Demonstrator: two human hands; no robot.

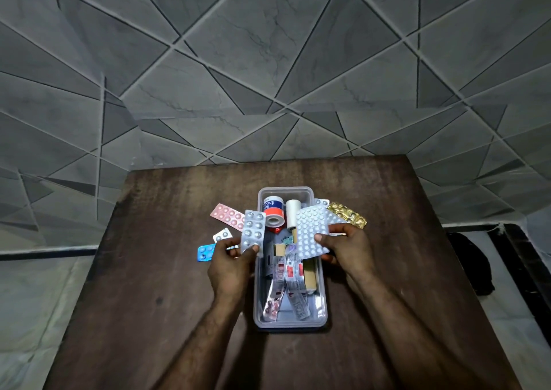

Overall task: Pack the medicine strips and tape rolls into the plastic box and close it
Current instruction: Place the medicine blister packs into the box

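— Over the open box, what is held, and by which hand?

— A silver blister strip (252,231) is pinched by the left hand (231,266) at its near end, thumb on top. A large white strip (311,233) is clamped by the right hand (346,248) along its right edge. Both are held above the plastic box (290,322), whose lid is not seen.

— What is already packed?

— A red, white and blue tape roll (272,210) and a white roll (292,212) are seen at the far end; flat printed strips (290,273) are piled toward the near end.

— How is this step best done?

— Probably the strips should be laid flat and lengthwise, the large one last, so that nothing is left proud of the rim when the box is closed. The white sheet looks wider than the free floor, so it may have to be angled or rested on the pile.

— What is left outside?

— A pink strip (228,215), a small silver one (223,235) and a blue one (205,252) are left just left of the box; a gold strip (348,214) is seen at its far right corner.

— And the surroundings?

— Everything is set on a dark brown wooden table (167,285), pushed against a wall (268,61) of grey, marble-veined panels cut by angled grooves. Pale flooring is glimpsed at both sides.
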